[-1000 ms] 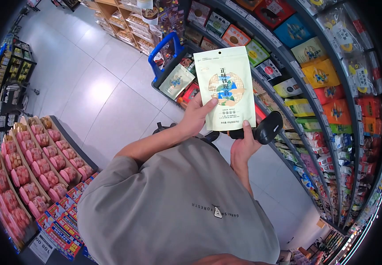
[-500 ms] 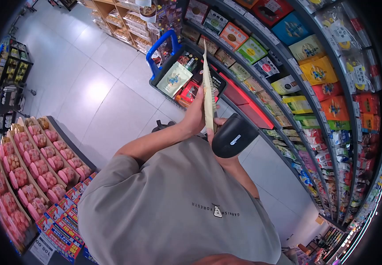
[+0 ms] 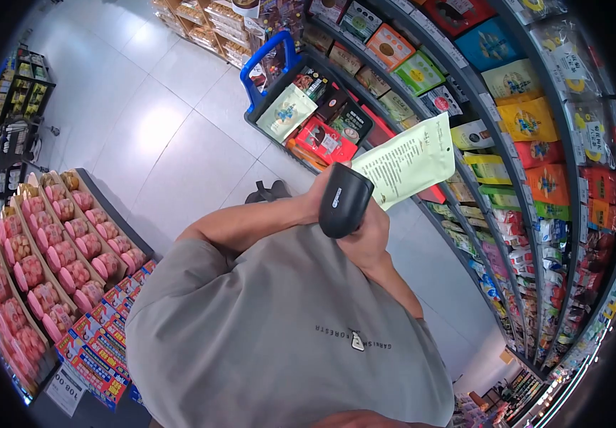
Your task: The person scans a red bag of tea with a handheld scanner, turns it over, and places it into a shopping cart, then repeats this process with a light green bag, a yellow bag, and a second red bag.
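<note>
While gripping black scanner (image 3: 346, 203) in right hand (image 3: 365, 241), got pouch (image 3: 409, 160) running lengthwise rightward from behind it, can't tell finger hold of left hand (image 3: 319, 190).

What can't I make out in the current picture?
In the head view:
Left hand: its fingertips are hidden behind the black handheld scanner, so its grip cannot be confirmed.
Pale green pouch: its far face is turned away; most print facing the camera is too small to read.
Blue-handled shopping basket: packages inside cover most of its floor.
Pink-lidded jars: any label text is too small.
</note>
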Demonstrator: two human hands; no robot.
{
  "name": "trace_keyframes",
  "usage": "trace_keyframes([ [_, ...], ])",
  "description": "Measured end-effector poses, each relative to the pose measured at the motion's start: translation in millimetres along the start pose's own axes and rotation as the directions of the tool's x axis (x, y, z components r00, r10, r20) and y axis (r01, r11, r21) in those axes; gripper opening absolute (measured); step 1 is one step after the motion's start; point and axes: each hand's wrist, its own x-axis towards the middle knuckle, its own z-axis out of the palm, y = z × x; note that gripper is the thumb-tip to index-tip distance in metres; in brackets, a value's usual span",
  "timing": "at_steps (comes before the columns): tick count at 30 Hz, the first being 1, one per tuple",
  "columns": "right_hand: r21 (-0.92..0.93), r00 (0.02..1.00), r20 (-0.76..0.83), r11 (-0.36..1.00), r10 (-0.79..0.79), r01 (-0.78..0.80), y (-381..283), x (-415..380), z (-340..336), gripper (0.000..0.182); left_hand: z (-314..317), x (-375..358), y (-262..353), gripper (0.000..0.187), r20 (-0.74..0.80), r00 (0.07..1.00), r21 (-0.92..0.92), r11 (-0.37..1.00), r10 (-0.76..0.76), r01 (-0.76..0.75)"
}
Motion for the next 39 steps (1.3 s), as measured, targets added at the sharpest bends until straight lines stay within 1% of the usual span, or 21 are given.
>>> trace_keyframes([
  [2, -0.112, 1.0, 0.017, 0.994, -0.011, 0.013, -3.1, 2.2, -5.8, 0.033, -9.1, 13.8, -4.9, 0.062, 0.114, 0.982, -0.187, 0.967, -0.153, 0.173],
  [4, -0.089, 0.998, 0.019, 0.995, 0.053, -0.052, -4.9, 1.7, -12.4, 0.034, 4.9, 12.0, -0.1, 0.059, 0.132, 0.981, -0.242, 0.956, -0.139, 0.168],
  [6, -0.064, 0.993, 0.026, 0.991, 0.116, -0.114, -7.6, 0.8, -19.8, 0.035, -7.6, 17.8, -2.5, 0.057, 0.32, 0.943, -0.315, 0.928, -0.094, 0.2],
  [7, -0.004, 0.98, 0.012, 0.98, 0.199, -0.199, -9.9, 0.7, -23.5, 0.036, -10.9, 23.7, -4.8, 0.056, 0.415, 0.909, -0.354, 0.911, -0.05, 0.212],
  [9, 0.074, 0.938, 0.021, 0.935, 0.346, -0.346, -5.9, -4.2, -29.5, 0.037, -8.1, 24.0, -2.8, 0.057, 0.377, 0.924, -0.31, 0.932, -0.061, 0.188],
  [11, 0.083, 0.925, 0.024, 0.921, 0.379, -0.38, -4.3, -3.5, -35.1, 0.037, -8.6, 27.4, -1.4, 0.066, 0.33, 0.941, -0.22, 0.965, -0.066, 0.145],
  [15, 0.105, 0.872, 0.054, 0.865, 0.487, -0.49, 0.7, -4.4, -39.5, 0.036, -28.2, 35.5, -5.4, 0.066, 0.404, 0.911, -0.161, 0.973, -0.086, 0.163],
  [18, 0.134, 0.862, 0.042, 0.852, 0.505, -0.506, 6.2, -4.4, -40.3, 0.036, -29.9, 37.2, -3.3, 0.065, 0.338, 0.931, -0.078, 0.981, -0.14, 0.176],
  [20, 0.157, 0.858, 0.021, 0.846, 0.514, -0.51, 11.6, -5.1, -40.4, 0.035, -28.5, 37.3, -2.2, 0.055, 0.232, 0.96, -0.043, 0.984, -0.158, 0.172],
  [21, 0.177, 0.855, 0.0, 0.842, 0.519, -0.51, 14.3, -5.7, -40.6, 0.034, -24.2, 35.7, 0.1, 0.055, 0.231, 0.96, -0.043, 0.984, -0.16, 0.175],
  [23, 0.201, 0.849, -0.032, 0.835, 0.528, -0.512, 19.3, -8.7, -42.2, 0.032, -14.6, 30.5, 4.6, 0.043, 0.199, 0.972, -0.083, 0.986, -0.124, 0.143],
  [24, 0.226, 0.843, -0.065, 0.831, 0.534, -0.509, 21.2, -10.2, -43.7, 0.031, -16.1, 30.9, 4.0, 0.043, 0.196, 0.972, -0.085, 0.986, -0.126, 0.145],
  [26, 0.248, 0.845, -0.084, 0.833, 0.528, -0.495, 24.8, -9.2, -48.5, 0.026, -22.0, 37.0, 5.4, 0.042, 0.111, 0.991, -0.087, 0.993, -0.073, 0.083],
  [28, 0.291, 0.789, -0.107, 0.778, 0.605, -0.557, 25.4, -6.1, -53.6, 0.025, -24.5, 39.3, 9.6, 0.043, 0.079, 0.996, -0.069, 0.997, -0.037, 0.043],
  [29, 0.404, 0.759, -0.095, 0.722, 0.644, -0.562, 19.4, -1.0, -56.3, 0.024, -24.4, 40.4, 11.9, 0.043, 0.07, 0.997, -0.071, 0.997, 0.04, -0.035],
  [30, 0.402, 0.761, -0.094, 0.724, 0.642, -0.561, 22.1, -1.6, -59.0, 0.024, -24.2, 41.3, 14.7, 0.044, 0.061, 0.991, -0.072, 0.991, 0.116, -0.112],
  [33, 0.338, 0.787, -0.023, 0.745, 0.617, -0.575, 31.6, -5.1, -70.6, 0.024, -30.0, 39.4, 22.7, 0.045, 0.054, 0.984, -0.041, 0.985, 0.17, -0.168],
  [35, 0.439, 0.771, 0.122, 0.663, 0.625, -0.606, 30.3, -4.5, -73.2, 0.023, -29.0, 37.4, 26.0, 0.046, 0.036, 0.981, -0.023, 0.981, 0.193, -0.192],
  [36, 0.439, 0.773, 0.122, 0.664, 0.623, -0.605, 28.4, -3.7, -73.1, 0.023, -27.2, 35.7, 27.4, 0.044, 0.012, 0.975, -0.024, 0.975, 0.221, -0.221],
  [38, 0.472, 0.761, 0.267, 0.608, 0.591, -0.638, 22.4, -0.7, -72.3, 0.024, -27.4, 32.7, 29.1, 0.042, -0.013, 0.968, -0.024, 0.967, 0.252, -0.252],
  [39, 0.473, 0.762, 0.268, 0.609, 0.59, -0.637, 16.7, 2.9, -70.9, 0.024, -28.1, 31.5, 29.6, 0.042, -0.01, 0.964, -0.028, 0.964, 0.265, -0.266],
])
